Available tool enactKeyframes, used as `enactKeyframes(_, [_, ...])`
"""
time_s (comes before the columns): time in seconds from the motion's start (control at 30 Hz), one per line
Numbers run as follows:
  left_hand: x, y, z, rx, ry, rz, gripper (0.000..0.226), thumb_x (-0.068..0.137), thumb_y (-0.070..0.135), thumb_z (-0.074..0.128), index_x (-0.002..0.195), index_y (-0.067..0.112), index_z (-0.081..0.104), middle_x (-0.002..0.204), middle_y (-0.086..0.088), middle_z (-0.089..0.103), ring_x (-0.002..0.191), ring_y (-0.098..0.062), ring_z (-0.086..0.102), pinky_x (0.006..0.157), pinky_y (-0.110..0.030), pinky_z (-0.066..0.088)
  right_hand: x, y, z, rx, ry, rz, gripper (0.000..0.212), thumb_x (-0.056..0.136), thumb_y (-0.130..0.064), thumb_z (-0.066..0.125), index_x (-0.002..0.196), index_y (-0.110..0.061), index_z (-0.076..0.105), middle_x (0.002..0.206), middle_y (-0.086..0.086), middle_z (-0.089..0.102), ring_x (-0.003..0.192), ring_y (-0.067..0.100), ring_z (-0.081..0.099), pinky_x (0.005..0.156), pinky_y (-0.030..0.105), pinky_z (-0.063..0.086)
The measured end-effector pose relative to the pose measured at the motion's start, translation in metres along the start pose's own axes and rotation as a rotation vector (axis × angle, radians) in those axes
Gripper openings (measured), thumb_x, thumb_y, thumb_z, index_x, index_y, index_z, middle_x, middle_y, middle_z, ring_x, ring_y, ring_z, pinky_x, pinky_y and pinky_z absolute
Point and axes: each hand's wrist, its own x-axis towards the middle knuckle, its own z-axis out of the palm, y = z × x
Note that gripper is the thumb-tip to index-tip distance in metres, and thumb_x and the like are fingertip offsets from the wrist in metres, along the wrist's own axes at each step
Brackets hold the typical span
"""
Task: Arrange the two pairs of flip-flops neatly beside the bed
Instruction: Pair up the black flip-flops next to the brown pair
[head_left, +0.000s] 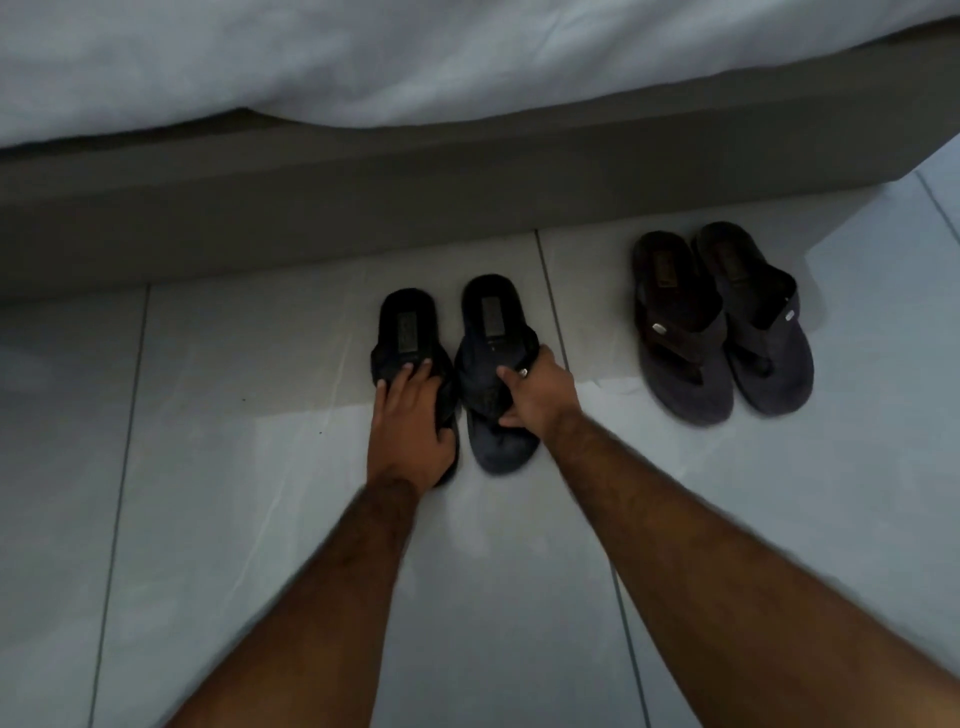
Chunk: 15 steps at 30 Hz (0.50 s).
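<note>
Two pairs of dark flip-flops lie on the pale tiled floor beside the bed, heels toward the bed base. In the middle pair, the black left flip-flop (406, 325) lies under my left hand (413, 423), whose fingers and thumb close over its strap. My right hand (540, 392) grips the strap of the navy right flip-flop (493, 322). These two lie side by side, almost touching. Further right, a brown flip-flop (670, 306) and a grey-blue flip-flop (753, 306) lie together, the brown one's edge overlapped by its neighbour, untouched by either hand.
The grey bed base (363, 208) runs across the view behind the flip-flops, with a white sheet (415, 57) hanging over it. The bed's corner ends at upper right. Light floor tiles (234, 493) spread to the left and toward me.
</note>
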Motion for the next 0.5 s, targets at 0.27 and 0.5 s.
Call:
enactKeyframes(0.27, [0.051, -0.013, -0.012, 0.001, -0.027, -0.005, 0.077, 0.080, 0.016, 0.062, 0.152, 0.012, 0.035, 0.165, -0.004, 0.027, 0.154, -0.024, 0.019, 0.127, -0.047, 0.005, 0.043, -0.035, 0.010, -0.038, -0.023, -0.011, 0.054, 0.092, -0.030, 0.068, 0.136, -0.007, 0.047, 0.133, 0.022, 0.061, 0.109, 0.044, 0.069, 0.073, 0.052, 0.065])
enactKeyframes(0.5, [0.087, -0.022, -0.020, -0.042, -0.168, -0.006, 0.074, 0.080, 0.013, 0.067, 0.147, 0.008, 0.037, 0.168, -0.007, 0.015, 0.154, -0.026, 0.017, 0.126, -0.049, 0.005, 0.063, -0.039, 0.016, -0.004, -0.007, 0.026, 0.062, 0.090, -0.028, 0.070, 0.142, -0.009, 0.042, 0.134, 0.020, 0.061, 0.115, 0.044, 0.066, 0.087, 0.058, 0.060])
